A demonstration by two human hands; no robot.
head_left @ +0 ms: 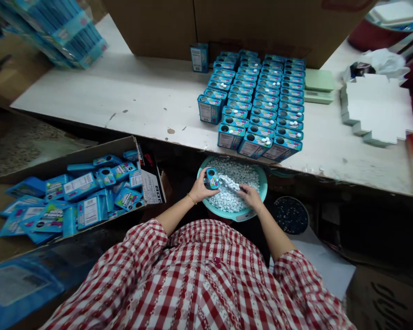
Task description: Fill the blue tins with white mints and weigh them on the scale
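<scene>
My left hand is closed around a small blue box with a dark round opening in its top, held over the left side of a turquoise basin. White pellets, like mints or gum, fill the basin. My right hand is closed on what looks like a scoop, heaped with pellets and tilted towards the box. The pellets hide most of the scoop's shape. Its heaped end reaches the box's right edge.
On the white table stand rows of blue boxes, some with pellets on top. A carton of loose blue boxes lies left. Right are a pale green scale, a white cardboard stack and a dark round container.
</scene>
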